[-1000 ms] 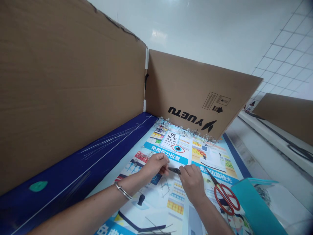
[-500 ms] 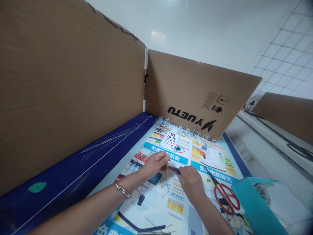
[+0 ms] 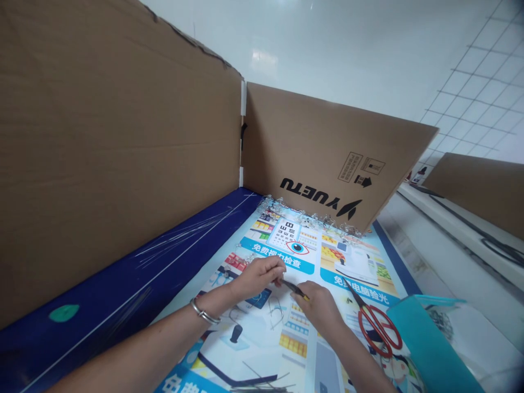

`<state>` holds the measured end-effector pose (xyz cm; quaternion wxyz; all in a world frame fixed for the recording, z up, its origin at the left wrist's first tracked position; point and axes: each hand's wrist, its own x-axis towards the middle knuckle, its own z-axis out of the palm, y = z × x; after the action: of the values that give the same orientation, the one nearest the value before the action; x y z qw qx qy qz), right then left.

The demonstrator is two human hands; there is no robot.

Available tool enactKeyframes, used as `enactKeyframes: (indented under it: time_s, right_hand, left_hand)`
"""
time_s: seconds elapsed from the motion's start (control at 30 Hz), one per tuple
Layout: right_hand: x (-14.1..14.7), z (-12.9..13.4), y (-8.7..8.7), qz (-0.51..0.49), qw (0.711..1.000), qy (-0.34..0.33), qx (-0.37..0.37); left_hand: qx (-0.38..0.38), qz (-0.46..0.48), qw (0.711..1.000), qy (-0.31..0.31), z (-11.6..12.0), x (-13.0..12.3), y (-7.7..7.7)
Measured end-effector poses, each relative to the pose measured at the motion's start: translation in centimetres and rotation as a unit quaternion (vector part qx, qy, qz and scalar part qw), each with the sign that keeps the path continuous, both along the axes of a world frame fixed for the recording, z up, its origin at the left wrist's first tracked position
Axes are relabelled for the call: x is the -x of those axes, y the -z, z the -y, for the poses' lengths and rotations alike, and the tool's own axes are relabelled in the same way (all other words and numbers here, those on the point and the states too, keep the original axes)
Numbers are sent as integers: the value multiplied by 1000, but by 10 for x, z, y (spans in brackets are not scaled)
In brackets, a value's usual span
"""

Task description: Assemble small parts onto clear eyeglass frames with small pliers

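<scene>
My right hand (image 3: 317, 305) is wrapped round a small pair of pliers (image 3: 295, 289) with dark jaws and a bit of yellow on the handle. The jaws point left, to the fingertips of my left hand (image 3: 264, 273). Those fingers are pinched together; whatever is between them is too small to make out. Just below the hands, a curved piece of thin wire (image 3: 277, 314) lies on the printed poster sheet (image 3: 301, 273). Scissors with red handles (image 3: 380, 330) rest to the right of my right hand.
Many small bent wire pieces (image 3: 311, 221) are heaped along the far cardboard panel (image 3: 327, 136). Straight wires (image 3: 262, 385) lie at the near edge, more thin strands (image 3: 176, 240) on the blue strip at left. A teal folder-like piece (image 3: 429, 338) is at right, a tall cardboard wall (image 3: 123, 125) at left.
My right hand's grip has loosened a little and shifted, showing more of the pliers and their yellow handle part. My left hand has barely moved.
</scene>
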<state>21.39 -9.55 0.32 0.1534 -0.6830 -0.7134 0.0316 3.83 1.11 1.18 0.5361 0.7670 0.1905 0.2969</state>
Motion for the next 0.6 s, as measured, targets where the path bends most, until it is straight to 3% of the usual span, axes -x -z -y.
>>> enactKeyframes:
  time_s: [0.23,0.6]
  right_hand:
    - [-1,-2,9,-9,1000,5,-29]
    - [-4,-4,18,37,989,13,-145]
  left_hand:
    - [-5,-18,1000,-24,2,-2,0]
    - [130,-48,989,-51,-11,-7,13]
